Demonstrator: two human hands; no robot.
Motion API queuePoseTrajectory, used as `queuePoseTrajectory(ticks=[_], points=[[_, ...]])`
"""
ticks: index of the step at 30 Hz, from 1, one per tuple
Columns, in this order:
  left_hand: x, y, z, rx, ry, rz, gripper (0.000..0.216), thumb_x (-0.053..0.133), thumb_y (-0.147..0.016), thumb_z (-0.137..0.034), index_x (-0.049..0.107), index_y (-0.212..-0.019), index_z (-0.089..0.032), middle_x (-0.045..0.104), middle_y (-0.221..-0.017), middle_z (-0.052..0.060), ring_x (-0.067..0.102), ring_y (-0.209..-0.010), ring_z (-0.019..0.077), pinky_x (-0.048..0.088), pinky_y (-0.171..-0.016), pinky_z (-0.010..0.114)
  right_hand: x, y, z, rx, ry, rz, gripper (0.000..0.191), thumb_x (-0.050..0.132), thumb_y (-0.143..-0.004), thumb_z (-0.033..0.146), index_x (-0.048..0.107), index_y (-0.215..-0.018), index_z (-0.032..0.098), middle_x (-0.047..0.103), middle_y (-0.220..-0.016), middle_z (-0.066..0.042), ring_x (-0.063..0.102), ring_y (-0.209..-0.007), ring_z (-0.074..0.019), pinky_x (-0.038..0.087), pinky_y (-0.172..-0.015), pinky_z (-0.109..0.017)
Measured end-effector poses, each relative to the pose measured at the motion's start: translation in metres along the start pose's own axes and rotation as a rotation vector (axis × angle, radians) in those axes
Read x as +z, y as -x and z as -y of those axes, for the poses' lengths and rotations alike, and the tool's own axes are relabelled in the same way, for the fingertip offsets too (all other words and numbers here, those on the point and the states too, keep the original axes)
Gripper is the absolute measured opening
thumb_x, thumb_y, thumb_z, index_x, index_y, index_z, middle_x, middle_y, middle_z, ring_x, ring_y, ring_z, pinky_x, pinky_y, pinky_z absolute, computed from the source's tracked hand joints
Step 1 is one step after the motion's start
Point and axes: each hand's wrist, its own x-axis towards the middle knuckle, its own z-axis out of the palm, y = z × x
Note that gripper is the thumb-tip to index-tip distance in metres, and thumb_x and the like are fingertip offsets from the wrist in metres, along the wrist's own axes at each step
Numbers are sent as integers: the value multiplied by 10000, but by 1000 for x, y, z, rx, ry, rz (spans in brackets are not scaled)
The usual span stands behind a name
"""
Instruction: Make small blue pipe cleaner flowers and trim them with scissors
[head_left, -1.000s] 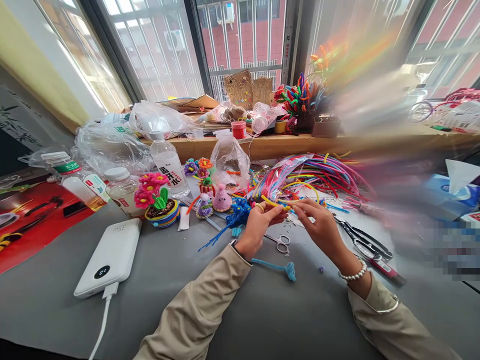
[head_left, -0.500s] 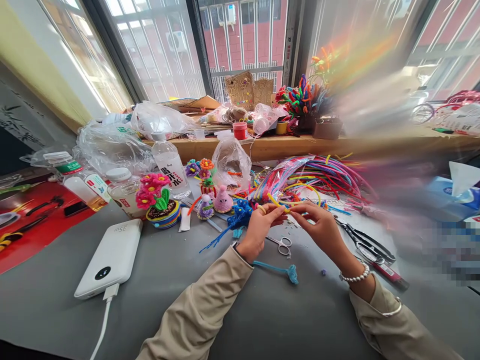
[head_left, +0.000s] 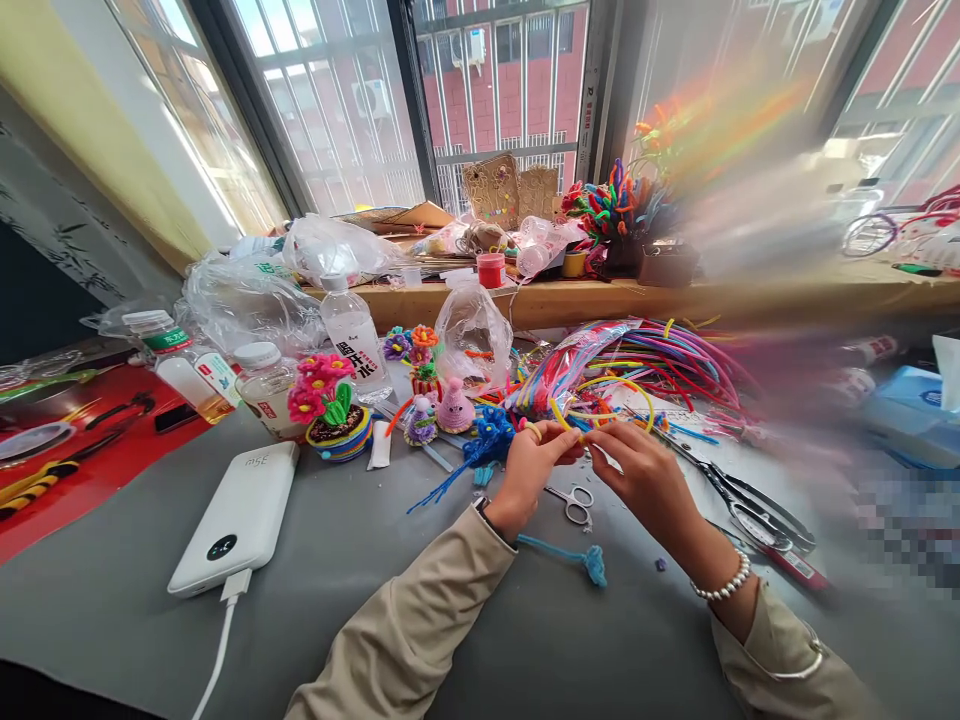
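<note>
A yellow pipe cleaner (head_left: pixel 556 412) is bent in a loop between my hands. My left hand (head_left: pixel 527 468) pinches it with thumb and fingertips, and a yellow ring-like band sits on one of its fingers. From the other side my right hand (head_left: pixel 643 478) grips the same pipe cleaner, its fingertips almost touching the left ones. Dark blue pipe-cleaner flowers (head_left: pixel 491 438) lie just left of my left hand. Under the hands rest small scissors (head_left: pixel 577 508) and a light blue pipe-cleaner flower (head_left: pixel 595 566) on a stem.
Large black scissors (head_left: pixel 750 505) and a red cutter (head_left: pixel 796 568) lie right of my right hand. Behind is a bundle of coloured pipe cleaners (head_left: pixel 675 355). On the left stand a white power bank (head_left: pixel 244 510), a pink potted flower (head_left: pixel 330 395) and a water bottle (head_left: pixel 354 340).
The whole view has shifted, so the scene sits slightly further right and lower. Both hands keep their pinch on the yellow pipe cleaner, with little change in their fingers.
</note>
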Motion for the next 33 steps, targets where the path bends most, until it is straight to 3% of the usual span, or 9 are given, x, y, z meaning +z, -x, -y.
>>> queuePoseTrajectory(ticks=[4, 11, 19, 23, 33], points=[[-1, -1, 2, 24, -18, -12, 236, 703, -570, -306, 578, -639, -118, 595, -588, 9, 569, -566, 102, 460, -624, 249, 0, -1, 1, -60, 69, 5, 208, 404, -823, 126, 605, -806, 174, 616, -763, -75, 572, -732, -197, 485, -707, -354], [1, 0, 0, -1, 0, -15, 248, 711, -555, -313, 579, -637, -120, 601, -590, 10, 571, -565, 102, 456, -629, 249, -1, 1, 0, -5, -35, 1, 210, 407, -837, 162, 613, -868, 192, 616, -779, -66, 567, -735, -192, 483, -722, -361], [1, 3, -6, -21, 20, -30, 221, 699, -581, -277, 558, -661, -127, 608, -614, 8, 598, -601, 118, 462, -650, 261, -2, 0, 1, 318, -343, -16, 164, 447, -843, 232, 596, -895, 187, 600, -887, -69, 571, -787, -172, 500, -650, -293], [0, 4, -7, -51, 25, -26, 208, 686, -597, -276, 561, -676, -130, 623, -641, 21, 603, -628, 123, 454, -659, 256, -2, 1, 0, 225, -292, 16, 171, 493, -821, 254, 586, -953, 197, 586, -905, -75, 566, -803, -187, 499, -649, -306], [0, 5, -8, -76, -16, -21, 212, 693, -569, -315, 590, -626, -139, 582, -663, 9, 547, -678, 106, 384, -628, 215, -1, 1, 2, 85, -97, -106, 108, 519, -812, 196, 608, -867, 169, 617, -773, -59, 574, -729, -174, 473, -711, -323]])
